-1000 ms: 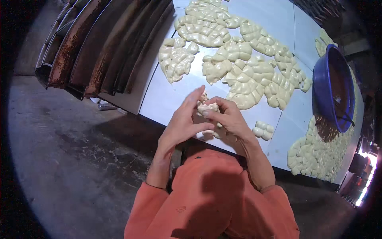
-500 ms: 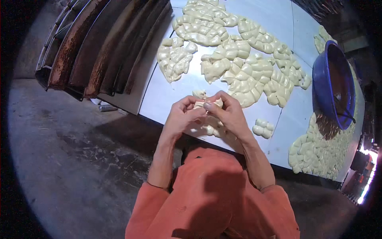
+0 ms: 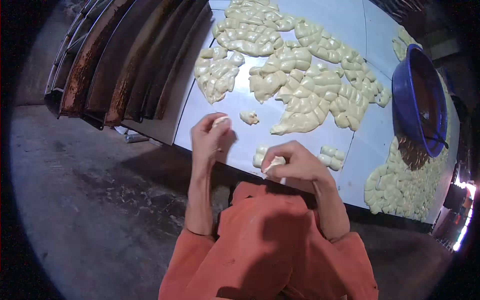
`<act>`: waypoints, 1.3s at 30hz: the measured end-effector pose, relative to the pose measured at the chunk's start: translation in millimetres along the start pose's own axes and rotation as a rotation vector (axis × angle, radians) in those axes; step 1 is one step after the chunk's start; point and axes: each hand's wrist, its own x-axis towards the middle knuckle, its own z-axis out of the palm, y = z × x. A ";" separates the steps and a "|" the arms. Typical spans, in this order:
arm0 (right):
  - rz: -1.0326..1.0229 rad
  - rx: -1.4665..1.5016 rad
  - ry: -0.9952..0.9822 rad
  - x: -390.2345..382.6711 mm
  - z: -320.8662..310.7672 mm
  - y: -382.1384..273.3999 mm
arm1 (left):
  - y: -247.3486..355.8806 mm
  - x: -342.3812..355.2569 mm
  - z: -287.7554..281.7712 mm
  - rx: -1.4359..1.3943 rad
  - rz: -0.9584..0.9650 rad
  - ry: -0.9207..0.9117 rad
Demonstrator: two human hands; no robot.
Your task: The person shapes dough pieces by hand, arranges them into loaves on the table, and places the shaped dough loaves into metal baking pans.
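Observation:
My left hand (image 3: pixel 207 142) is raised over the table's near left edge, fingers closed round a small piece of pale dough (image 3: pixel 220 121). To the right of it my right hand (image 3: pixel 304 162) grips another dough piece (image 3: pixel 275 162) low over the near edge. A loose scrap of dough (image 3: pixel 248 117) lies on the white tabletop (image 3: pixel 235 142) between and beyond the hands. Close behind my right fingers sits a small dough cluster (image 3: pixel 259 154), partly covered by the hand. Another set of small dough rolls (image 3: pixel 331 157), side by side, rests just right of that hand.
Broad sheets of shiny, cream-coloured dough lumps (image 3: pixel 315 92) spread across the far table. At the right, a blue tub (image 3: pixel 402 95) with dark contents and a handled tool stands beside more small dough pieces (image 3: pixel 392 187). Rusty curved metal trays (image 3: pixel 127 65) stand at the left.
My hands were together over the dough. Now they are apart, the left moved left and the right nearer me, each with a piece. The scrap and near cluster show more fully.

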 end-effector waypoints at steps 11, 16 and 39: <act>-0.126 0.740 0.590 -24.8 -18.3 11.3 | -41.5 -8.6 -4.5 1.288 0.479 -0.164; -0.155 0.572 0.697 -35.1 -18.5 10.8 | -1.2 -21.9 20.6 1.167 0.609 -0.144; -0.672 0.870 0.816 -160.3 -74.9 7.7 | -29.8 -79.1 316.7 -0.245 0.804 -0.642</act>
